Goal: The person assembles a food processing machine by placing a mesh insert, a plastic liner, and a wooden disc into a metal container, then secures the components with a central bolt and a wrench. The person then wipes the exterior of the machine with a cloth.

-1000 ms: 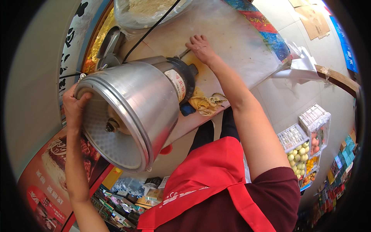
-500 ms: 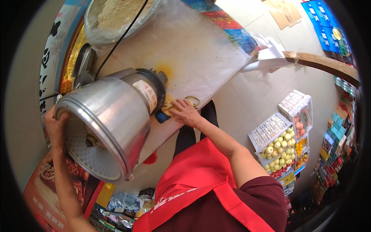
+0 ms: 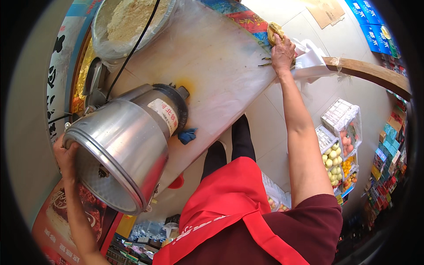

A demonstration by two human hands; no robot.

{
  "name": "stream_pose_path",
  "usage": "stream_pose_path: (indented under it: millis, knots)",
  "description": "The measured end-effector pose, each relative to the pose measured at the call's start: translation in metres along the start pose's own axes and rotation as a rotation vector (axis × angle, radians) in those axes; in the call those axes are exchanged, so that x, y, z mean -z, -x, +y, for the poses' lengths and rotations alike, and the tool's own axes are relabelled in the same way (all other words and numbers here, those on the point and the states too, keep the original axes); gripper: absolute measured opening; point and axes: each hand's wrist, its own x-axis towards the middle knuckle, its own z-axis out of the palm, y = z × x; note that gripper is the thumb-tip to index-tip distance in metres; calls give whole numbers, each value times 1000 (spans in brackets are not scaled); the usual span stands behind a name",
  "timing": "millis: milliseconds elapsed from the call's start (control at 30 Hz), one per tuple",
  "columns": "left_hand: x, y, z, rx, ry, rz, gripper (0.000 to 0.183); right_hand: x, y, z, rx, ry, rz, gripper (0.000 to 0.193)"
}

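A steel drum-shaped machine [image 3: 119,132] lies tilted on its side on the plastic-covered table [image 3: 216,79], its round open mouth facing me. My left hand [image 3: 66,154] grips the drum's rim, thumb at the inside edge and fingers behind it. At the table's far right edge, my right hand [image 3: 282,53] is closed on a crumpled yellow cloth [image 3: 274,33]; part of it hides under the fingers. Thin dark green strands [image 3: 265,62] lie beside that hand. A crumpled blue rag [image 3: 187,135] sits by the machine's dark base [image 3: 174,99], near a yellow stain [image 3: 185,84].
A plastic-lined basin of pale crumbly powder [image 3: 137,22] stands at the far left, with a black cable [image 3: 132,53] hanging across it. A curved wooden bar [image 3: 371,73] juts out at right. Fruit crates [image 3: 338,115] stand on the floor; a red cooler [image 3: 62,216] is at lower left.
My right hand has swept from beside the machine's base to the table's far right edge, carrying the yellow cloth. The blue rag now shows fully. My left hand stays on the rim.
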Motion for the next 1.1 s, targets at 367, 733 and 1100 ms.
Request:
stream_pose_path:
  millis: [367,733,1100]
  knots:
    - [-2,2,12,33,126,-6,69,56,284,-205,401,-639,-612,38]
    - [-1,-1,22,46,70,18,63,141,76,-275,14,-1775,-513,52]
    - [-3,1,20,39,107,105,70,188,-27,-481,989,-2029,-1550,44]
